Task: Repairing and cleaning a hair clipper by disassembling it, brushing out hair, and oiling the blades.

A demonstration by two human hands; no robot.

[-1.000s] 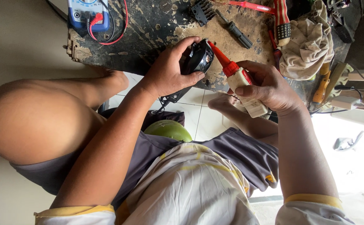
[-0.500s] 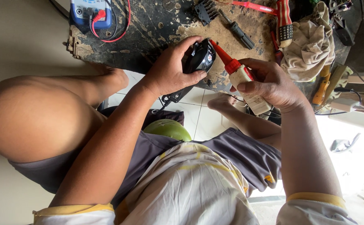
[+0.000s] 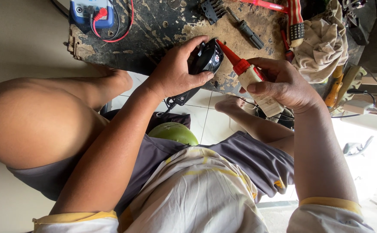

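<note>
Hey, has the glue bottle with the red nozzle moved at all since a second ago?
No. The glue bottle in the right hand keeps its red tip at the black device, in the same spot against the worn board.

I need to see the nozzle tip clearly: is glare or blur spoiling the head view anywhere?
Head view: the red nozzle of the glue bottle and the black device are sharp and evenly lit; bright daylight washes out the lower right floor; no motion blur on the left hand or right hand.

Glossy black plastic device (image 3: 206,58), red-nozzled plastic bottle (image 3: 253,82), rough, scarred wooden board (image 3: 162,26), crumpled beige cloth (image 3: 322,43).
</note>
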